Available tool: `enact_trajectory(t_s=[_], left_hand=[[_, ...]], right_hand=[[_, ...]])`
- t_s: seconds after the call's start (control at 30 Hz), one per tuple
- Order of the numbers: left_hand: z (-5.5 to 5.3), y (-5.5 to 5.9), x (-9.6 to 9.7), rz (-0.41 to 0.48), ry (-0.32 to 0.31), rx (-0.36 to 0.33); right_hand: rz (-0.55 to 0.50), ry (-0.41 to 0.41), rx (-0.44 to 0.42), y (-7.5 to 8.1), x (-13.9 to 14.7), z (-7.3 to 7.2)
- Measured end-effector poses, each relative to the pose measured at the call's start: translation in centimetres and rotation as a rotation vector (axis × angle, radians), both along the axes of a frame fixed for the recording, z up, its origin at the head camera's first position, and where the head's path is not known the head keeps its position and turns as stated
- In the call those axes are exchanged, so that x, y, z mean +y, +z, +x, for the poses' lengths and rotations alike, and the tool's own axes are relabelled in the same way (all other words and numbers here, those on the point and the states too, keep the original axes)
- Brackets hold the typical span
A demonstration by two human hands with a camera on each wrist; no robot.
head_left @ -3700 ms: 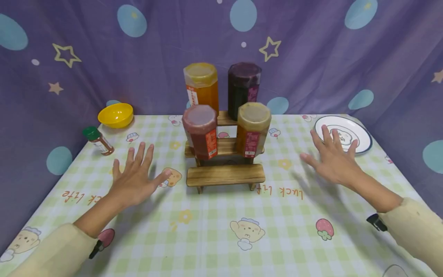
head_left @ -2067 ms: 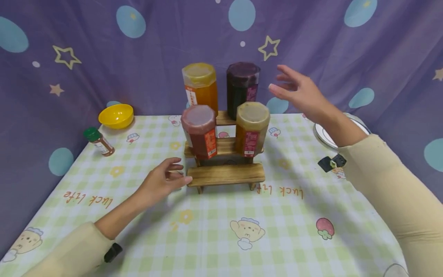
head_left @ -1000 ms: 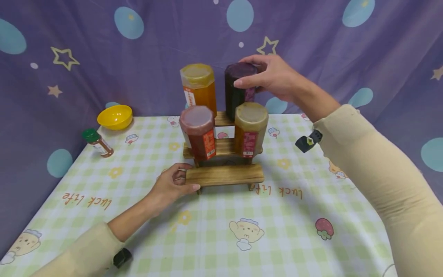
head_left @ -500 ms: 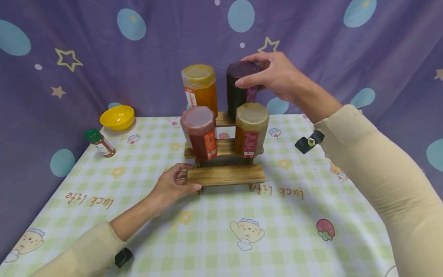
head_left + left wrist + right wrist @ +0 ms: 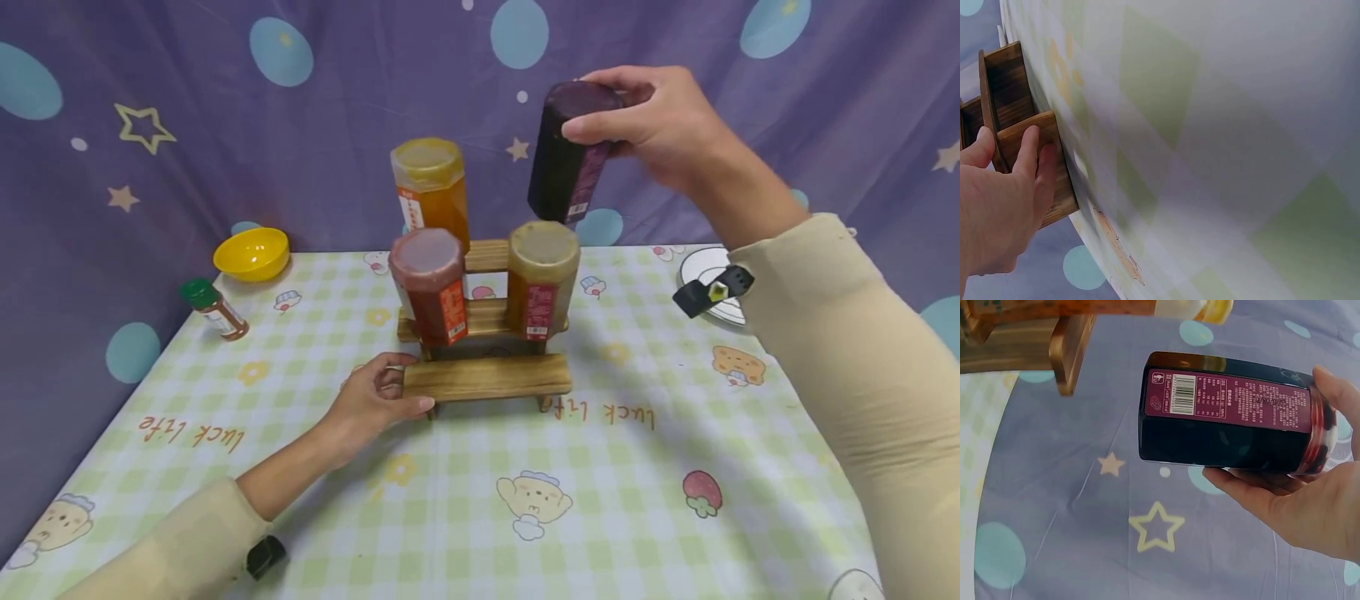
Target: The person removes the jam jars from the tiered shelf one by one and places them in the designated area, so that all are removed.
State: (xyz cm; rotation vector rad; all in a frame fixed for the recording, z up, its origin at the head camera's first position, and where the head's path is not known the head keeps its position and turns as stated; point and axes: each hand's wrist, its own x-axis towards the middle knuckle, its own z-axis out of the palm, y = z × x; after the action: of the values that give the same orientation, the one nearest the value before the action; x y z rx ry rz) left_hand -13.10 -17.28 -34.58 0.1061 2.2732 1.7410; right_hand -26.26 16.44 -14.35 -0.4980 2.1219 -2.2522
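Note:
My right hand (image 5: 667, 125) grips a dark purple jar (image 5: 558, 171) near its lid, holding it tilted in the air above and right of the stepped wooden rack (image 5: 487, 379). In the right wrist view the jar (image 5: 1222, 415) shows a maroon label with a barcode. My left hand (image 5: 371, 408) holds the left end of the rack's lowest step, thumb at its front; in the left wrist view its fingers lie against the rack's side (image 5: 1063, 169). An orange jar (image 5: 431, 196) stands on the top step. A red jar (image 5: 431, 287) and an amber jar (image 5: 542, 283) stand on the middle step.
A yellow bowl (image 5: 252, 254) and a green-capped spice bottle (image 5: 213, 308) are at the table's left. A white plate (image 5: 701, 267) lies at the back right, partly hidden by the right arm. Behind the checkered tablecloth (image 5: 622, 500) hangs a purple curtain (image 5: 337, 92).
My right hand has reached over from the right, gripped the dark jar and lifted it off the top step, up and rightward. My left hand moved onto the rack's left end and stays there.

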Motion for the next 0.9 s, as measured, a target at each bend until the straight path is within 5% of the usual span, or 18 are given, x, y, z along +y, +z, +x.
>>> enact_trajectory(t_s=[0.47, 0.9], left_hand=[[-0.2, -0.3, 0.0, 0.049, 0.026, -0.029], [-0.1, -0.5, 0.4, 0.086, 0.028, -0.037]], right_hand=[[-0.049, -0.125, -0.053, -1.7, 4.9, 0.3], [0.130, -0.232, -0.058, -8.2, 6.9, 1.4]])
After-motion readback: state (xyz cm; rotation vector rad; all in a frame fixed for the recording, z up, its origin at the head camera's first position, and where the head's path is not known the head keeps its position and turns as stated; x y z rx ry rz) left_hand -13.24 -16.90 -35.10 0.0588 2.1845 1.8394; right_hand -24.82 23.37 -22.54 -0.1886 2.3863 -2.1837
